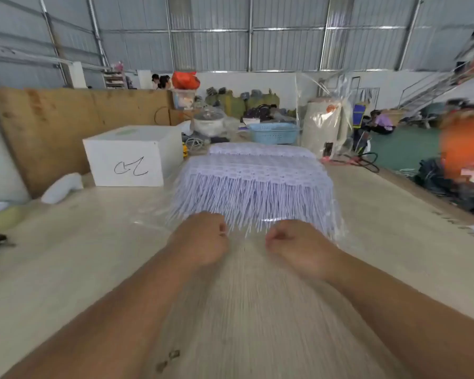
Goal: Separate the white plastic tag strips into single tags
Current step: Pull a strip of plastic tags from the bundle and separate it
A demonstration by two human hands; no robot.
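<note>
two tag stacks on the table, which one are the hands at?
The near stack of tag strips, the bigger one with its fringe hanging toward both hands; the far stack lies behind it, by the blue basket.

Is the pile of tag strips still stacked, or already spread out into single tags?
Stacked. The tag strips lie layered in a thick pile on the table, thin ends fanning toward both hands; loose single tags cannot be made out through the blur.

I count my two hands, the left hand [203, 239] and the right hand [293, 243]. Far of them lie two heaps of tag strips [253, 184]; far left stands one white box [132, 155], far right one blue basket [274, 132].
</note>
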